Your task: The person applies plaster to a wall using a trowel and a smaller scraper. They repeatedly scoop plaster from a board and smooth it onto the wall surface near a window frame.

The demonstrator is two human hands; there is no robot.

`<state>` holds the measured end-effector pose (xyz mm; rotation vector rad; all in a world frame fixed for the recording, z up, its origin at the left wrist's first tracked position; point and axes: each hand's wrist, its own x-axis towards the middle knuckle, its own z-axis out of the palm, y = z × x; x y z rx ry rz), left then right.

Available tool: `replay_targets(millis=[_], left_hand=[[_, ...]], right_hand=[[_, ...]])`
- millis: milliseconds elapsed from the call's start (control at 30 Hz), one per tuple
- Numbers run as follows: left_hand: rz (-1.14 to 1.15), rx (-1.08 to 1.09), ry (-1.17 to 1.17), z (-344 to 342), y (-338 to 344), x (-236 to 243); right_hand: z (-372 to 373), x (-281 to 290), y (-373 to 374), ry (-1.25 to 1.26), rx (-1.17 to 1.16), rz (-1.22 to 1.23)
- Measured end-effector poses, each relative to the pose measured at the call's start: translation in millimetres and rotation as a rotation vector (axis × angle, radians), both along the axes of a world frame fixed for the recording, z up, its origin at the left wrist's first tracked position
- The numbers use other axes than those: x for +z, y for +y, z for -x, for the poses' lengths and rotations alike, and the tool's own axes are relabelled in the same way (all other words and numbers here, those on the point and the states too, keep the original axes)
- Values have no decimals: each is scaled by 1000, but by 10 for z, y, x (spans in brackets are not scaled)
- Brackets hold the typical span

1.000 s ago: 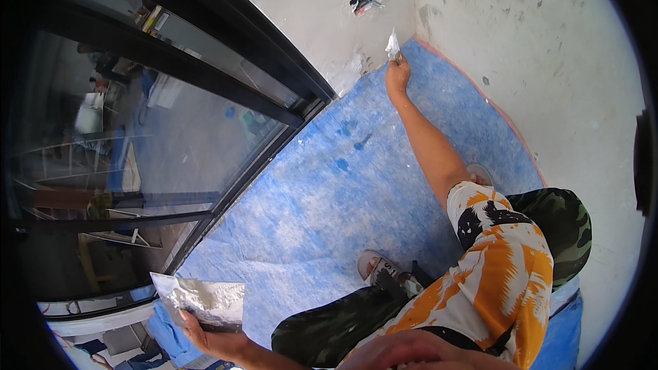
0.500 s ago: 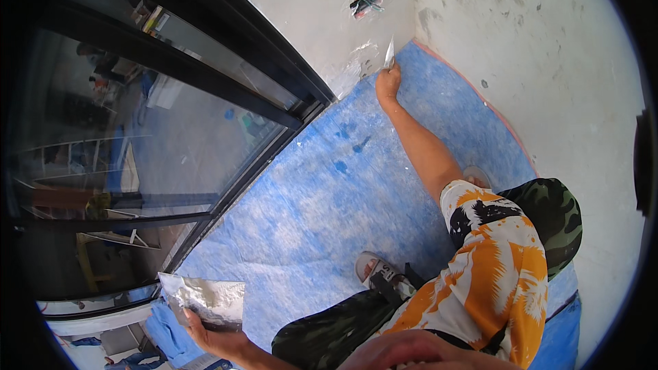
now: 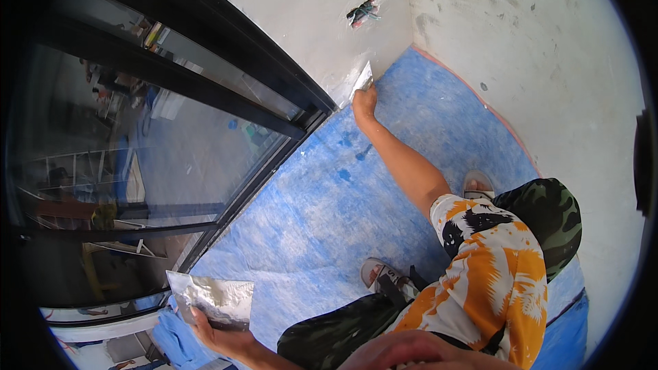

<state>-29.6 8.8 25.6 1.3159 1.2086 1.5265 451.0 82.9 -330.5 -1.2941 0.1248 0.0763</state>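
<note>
Nearest the camera, the left hand [image 3: 205, 325] was closed under the edge of a flat metal hawk [image 3: 211, 299], thumb over the near rim, keeping it roughly level with a smear of pale filler on its top face. The hawk sat low at the person's left, just above a crumpled bit of blue sheet [image 3: 329, 212] and close to the foot of the dark-framed glass door [image 3: 171, 151].

Between the two hands lay a bent knee in camouflage trousers and a grey sandal [image 3: 384, 275] planted on the sheet (the person appeared to be crouching).

Far out ahead, the right arm was stretched nearly straight. The right hand [image 3: 364, 103] was wrapped fully round the handle of a putty knife [image 3: 362, 79], so the handle was hidden and only the pale blade showed. The blade ran on from the forearm, up and away from the fist, and its tip met the grey wall [image 3: 308, 14] low down, just beside the door frame. So the hawk and its filler lay well apart from the knife, back toward the body and to the left, and the left hand was by far the nearer to it.

Higher on that wall was a ragged hole [image 3: 362, 12] with something coloured inside. The side wall [image 3: 548, 62] was speckled and met the sheet along a reddish strip.
</note>
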Motion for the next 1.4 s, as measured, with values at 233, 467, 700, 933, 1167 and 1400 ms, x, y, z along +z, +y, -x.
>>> replay_targets(millis=[233,467,700,933,1167,1400], left_hand=[[44,-31,-28,-91,-16,25],[168,-194,-170,-92,26,-8],[840,-611,-570,-557,375,-555],[852,-650,-720,-734,341,-459],[676,-401,-559,-699,219,-279],[673,-565,-441,-602,219,-329]], right_hand=[[102,1855,114,-114,-28,397],[825,2536,-142,-561,133,312],[1792,2352,-1294,-1215,1015,-530],[1283,2103,-1490,-1065,1097,520],[-789,1769,-1513,55,632,363],[-1434,1837,-1435,47,840,372]])
